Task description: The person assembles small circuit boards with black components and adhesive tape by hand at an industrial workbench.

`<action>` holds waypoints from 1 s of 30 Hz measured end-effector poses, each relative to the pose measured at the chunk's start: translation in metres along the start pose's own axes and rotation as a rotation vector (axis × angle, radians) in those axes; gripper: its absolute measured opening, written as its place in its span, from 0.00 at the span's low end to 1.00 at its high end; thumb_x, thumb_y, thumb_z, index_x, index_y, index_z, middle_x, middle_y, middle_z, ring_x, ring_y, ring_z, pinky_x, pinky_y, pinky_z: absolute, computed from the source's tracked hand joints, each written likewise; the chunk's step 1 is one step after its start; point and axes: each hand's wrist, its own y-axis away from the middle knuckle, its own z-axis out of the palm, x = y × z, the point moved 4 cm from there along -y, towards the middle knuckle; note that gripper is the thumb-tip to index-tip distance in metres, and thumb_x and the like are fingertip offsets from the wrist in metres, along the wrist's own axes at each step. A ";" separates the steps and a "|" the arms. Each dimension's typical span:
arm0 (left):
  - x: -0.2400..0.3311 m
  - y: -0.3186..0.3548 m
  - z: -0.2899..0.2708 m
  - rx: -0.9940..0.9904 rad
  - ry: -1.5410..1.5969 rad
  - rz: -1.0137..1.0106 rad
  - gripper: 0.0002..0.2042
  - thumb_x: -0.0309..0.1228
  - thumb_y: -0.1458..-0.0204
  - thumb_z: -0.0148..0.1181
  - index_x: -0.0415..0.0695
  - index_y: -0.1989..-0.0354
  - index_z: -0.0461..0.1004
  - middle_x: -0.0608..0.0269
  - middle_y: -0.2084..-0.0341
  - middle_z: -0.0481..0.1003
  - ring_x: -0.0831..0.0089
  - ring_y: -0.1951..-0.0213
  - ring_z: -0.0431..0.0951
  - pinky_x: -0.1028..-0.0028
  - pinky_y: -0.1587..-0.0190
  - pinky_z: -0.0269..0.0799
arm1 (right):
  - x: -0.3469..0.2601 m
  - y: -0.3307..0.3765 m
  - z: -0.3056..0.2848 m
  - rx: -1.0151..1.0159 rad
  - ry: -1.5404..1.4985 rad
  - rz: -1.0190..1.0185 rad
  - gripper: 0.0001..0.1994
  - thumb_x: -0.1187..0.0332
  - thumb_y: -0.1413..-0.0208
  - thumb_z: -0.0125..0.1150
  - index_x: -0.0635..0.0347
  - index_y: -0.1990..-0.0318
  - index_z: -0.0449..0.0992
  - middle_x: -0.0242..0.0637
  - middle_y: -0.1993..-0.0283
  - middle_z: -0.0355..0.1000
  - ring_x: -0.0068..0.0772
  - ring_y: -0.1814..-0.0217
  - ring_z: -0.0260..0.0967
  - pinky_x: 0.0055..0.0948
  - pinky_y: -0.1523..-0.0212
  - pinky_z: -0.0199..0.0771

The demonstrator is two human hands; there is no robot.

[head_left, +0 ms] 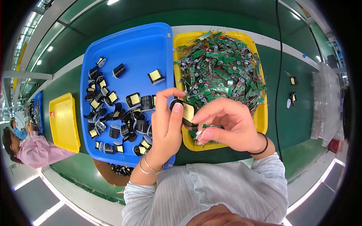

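Observation:
My left hand [165,132] grips a small black plastic housing [188,114] with a pale yellow pad on its face, the thumb pressed on its edge. Close beside it, my right hand [238,127] pinches a small green circuit board [209,126] with a whitish round piece at the fingertips; the fingers partly hide it. Both hands are over the near part of a yellow tray [264,130] heaped with green circuit boards [222,62] and thin wires. Left of it, a blue tray [124,41] holds many more black housings [133,99], several showing yellow pads.
An empty yellow tray [63,122] stands further left, near a person in pink [47,150]. Below the blue tray is a cardboard box [103,171] of small parts. A black cable [280,75] crosses the green table at right, with two loose housings [293,98] and stacked clear plastic trays [324,105] beyond.

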 end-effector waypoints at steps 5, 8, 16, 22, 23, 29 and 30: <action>-0.004 0.011 0.008 -0.233 0.094 0.139 0.22 0.29 0.46 0.42 0.40 0.47 0.43 0.55 0.66 0.65 0.74 0.69 0.67 0.77 0.64 0.65 | 0.004 -0.006 -0.012 0.076 -0.150 -0.218 0.08 0.79 0.52 0.55 0.64 0.64 0.66 0.34 0.69 0.68 0.23 0.67 0.70 0.20 0.65 0.70; 0.008 0.011 0.008 -0.285 0.038 0.243 0.22 0.23 0.50 0.48 0.38 0.47 0.49 0.56 0.68 0.68 0.72 0.67 0.70 0.75 0.64 0.67 | 0.004 -0.008 -0.017 0.081 -0.223 -0.211 0.06 0.77 0.50 0.54 0.64 0.64 0.66 0.35 0.72 0.68 0.23 0.69 0.70 0.21 0.69 0.71; 0.013 0.007 -0.007 -0.021 -0.603 0.624 0.24 0.49 0.73 0.63 0.37 0.80 0.68 0.65 0.83 0.65 0.67 0.80 0.63 0.74 0.78 0.59 | 0.006 -0.010 -0.016 0.010 -0.324 -0.168 0.06 0.75 0.49 0.52 0.65 0.63 0.65 0.36 0.74 0.69 0.24 0.75 0.69 0.20 0.74 0.72; 0.011 0.004 -0.012 0.131 -0.325 0.503 0.21 0.47 0.52 0.49 0.35 0.74 0.66 0.53 0.74 0.63 0.63 0.71 0.64 0.70 0.68 0.62 | 0.007 -0.009 -0.012 -0.015 -0.340 -0.085 0.08 0.75 0.49 0.52 0.65 0.62 0.64 0.37 0.74 0.68 0.24 0.76 0.69 0.21 0.74 0.72; 0.006 0.005 -0.013 0.134 -0.282 0.505 0.18 0.42 0.53 0.49 0.35 0.72 0.65 0.52 0.72 0.63 0.63 0.69 0.66 0.70 0.65 0.63 | 0.007 -0.009 -0.012 -0.015 -0.341 -0.086 0.08 0.75 0.49 0.52 0.65 0.62 0.64 0.37 0.74 0.68 0.24 0.76 0.69 0.21 0.74 0.72; 0.010 0.004 -0.014 0.078 -0.269 0.466 0.11 0.34 0.54 0.50 0.36 0.73 0.64 0.53 0.73 0.66 0.67 0.71 0.67 0.73 0.67 0.63 | 0.010 -0.008 -0.010 -0.075 -0.403 -0.001 0.08 0.71 0.47 0.51 0.65 0.62 0.64 0.36 0.74 0.68 0.23 0.77 0.68 0.21 0.78 0.72; 0.009 0.005 -0.015 0.076 -0.270 0.467 0.11 0.34 0.54 0.50 0.36 0.73 0.64 0.53 0.73 0.66 0.67 0.71 0.67 0.73 0.67 0.63 | 0.011 -0.008 -0.009 -0.116 -0.523 0.058 0.09 0.70 0.46 0.51 0.65 0.62 0.64 0.35 0.75 0.67 0.23 0.78 0.67 0.20 0.80 0.71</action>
